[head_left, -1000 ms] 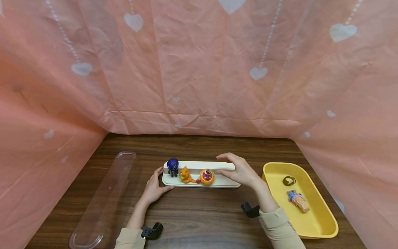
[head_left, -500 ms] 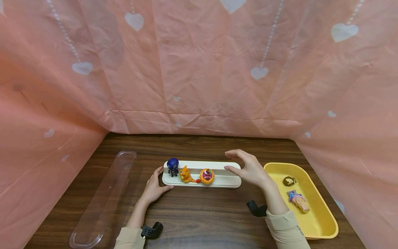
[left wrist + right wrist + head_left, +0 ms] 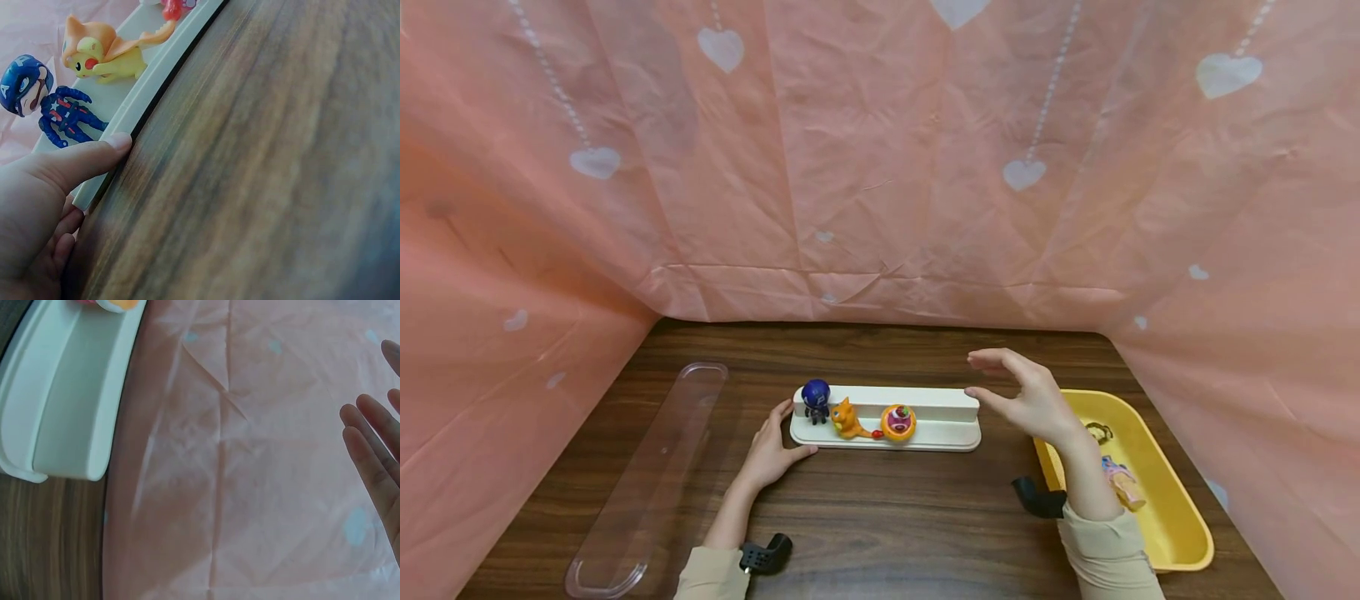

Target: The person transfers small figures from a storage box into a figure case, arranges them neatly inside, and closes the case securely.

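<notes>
"What's the white stand [image 3: 945, 434] like?"
"Long, stepped, round-cornered, lying flat."
"And on its lower step?"
"A blue-helmeted figure [image 3: 816, 396] upright at the left end, a yellow figure in an orange hood [image 3: 103, 55] beside it, then a round orange-rimmed piece [image 3: 898, 423] near the middle."

A creased pink cloth [image 3: 895, 217] printed with pale hearts [image 3: 721, 50] on dotted strings [image 3: 1052, 92] hangs behind and beside the dark wood-grained counter [image 3: 895, 517].

Left hand [image 3: 767, 457] gripping, thumb extended, right hand [image 3: 1036, 407] in midair, fingers gently bent, thumb apart
</notes>
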The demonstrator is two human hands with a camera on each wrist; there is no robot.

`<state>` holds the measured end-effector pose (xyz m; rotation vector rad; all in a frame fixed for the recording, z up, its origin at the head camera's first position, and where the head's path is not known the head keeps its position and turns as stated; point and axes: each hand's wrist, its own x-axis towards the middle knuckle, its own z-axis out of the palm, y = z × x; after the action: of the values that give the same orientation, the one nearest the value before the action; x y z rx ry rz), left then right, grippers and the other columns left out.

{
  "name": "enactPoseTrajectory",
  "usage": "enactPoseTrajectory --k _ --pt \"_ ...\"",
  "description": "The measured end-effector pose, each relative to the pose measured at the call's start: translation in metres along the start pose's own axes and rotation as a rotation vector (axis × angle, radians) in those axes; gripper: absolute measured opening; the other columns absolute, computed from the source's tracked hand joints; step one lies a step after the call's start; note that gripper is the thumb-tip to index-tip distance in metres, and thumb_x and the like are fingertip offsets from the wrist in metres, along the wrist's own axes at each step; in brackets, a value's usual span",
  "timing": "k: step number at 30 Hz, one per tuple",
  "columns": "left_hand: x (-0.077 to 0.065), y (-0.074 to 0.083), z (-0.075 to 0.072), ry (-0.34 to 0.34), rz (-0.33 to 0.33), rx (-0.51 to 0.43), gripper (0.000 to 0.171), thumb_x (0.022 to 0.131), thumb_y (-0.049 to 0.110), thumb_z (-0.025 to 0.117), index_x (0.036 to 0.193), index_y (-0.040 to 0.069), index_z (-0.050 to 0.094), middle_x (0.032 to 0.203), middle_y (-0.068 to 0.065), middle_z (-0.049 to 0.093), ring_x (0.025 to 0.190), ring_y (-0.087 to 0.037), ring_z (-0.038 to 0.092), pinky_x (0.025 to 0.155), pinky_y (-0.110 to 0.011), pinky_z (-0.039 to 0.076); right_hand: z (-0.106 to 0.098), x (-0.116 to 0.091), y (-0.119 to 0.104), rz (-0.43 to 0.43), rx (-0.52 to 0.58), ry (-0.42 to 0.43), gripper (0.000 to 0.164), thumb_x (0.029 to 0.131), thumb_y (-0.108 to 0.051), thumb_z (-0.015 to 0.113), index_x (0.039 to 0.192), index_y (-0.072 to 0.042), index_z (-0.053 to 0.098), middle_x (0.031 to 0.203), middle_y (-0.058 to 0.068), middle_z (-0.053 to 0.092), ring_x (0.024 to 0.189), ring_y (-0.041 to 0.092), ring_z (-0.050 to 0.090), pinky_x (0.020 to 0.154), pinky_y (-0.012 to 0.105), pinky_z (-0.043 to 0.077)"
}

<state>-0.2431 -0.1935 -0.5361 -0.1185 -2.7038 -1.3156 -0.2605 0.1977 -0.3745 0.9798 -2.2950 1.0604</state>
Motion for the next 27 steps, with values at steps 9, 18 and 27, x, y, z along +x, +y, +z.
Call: enactPoseTrajectory --k 9,18,27 --pt "0.001 -0.001 -0.001 -0.015 -0.026 0.000 0.094 0.077 0.023 0.084 0.147 -0.006 0.027 0.147 -0.027 0.042 0.137 -0.047 0.032 0.109 -0.062 0.021 -0.020 -0.004 0.003 -0.001 -0.010 0.076 0.049 0.069 0.008 0.082 0.114 -0.005 0.067 0.105 0.008 0.072 0.098 0.014 0.066 0.088 0.013 0.046" --pt "0.001 0.000 -0.002 -0.015 -0.022 0.018 0.094 0.077 0.024 0.084 0.146 -0.007 0.028 0.146 -0.028 0.042 0.136 -0.047 0.032 0.109 -0.062 0.022 -0.036 -0.012 0.010 0.055 -0.055 0.081 0.048 0.074 0.006 0.081 0.118 -0.006 0.066 0.103 0.009 0.071 0.098 0.000 0.062 0.087 0.010 0.044" --pt "0.001 0.002 -0.001 -0.016 -0.030 0.007 0.094 0.077 0.024 0.084 0.147 -0.006 0.027 0.147 -0.027 0.041 0.137 -0.046 0.032 0.110 -0.062 0.021 -0.048 -0.018 0.015 0.017 -0.051 0.096 0.053 0.070 0.012 0.080 0.119 -0.004 0.065 0.103 0.012 0.071 0.099 -0.004 0.062 0.084 0.012 0.047"
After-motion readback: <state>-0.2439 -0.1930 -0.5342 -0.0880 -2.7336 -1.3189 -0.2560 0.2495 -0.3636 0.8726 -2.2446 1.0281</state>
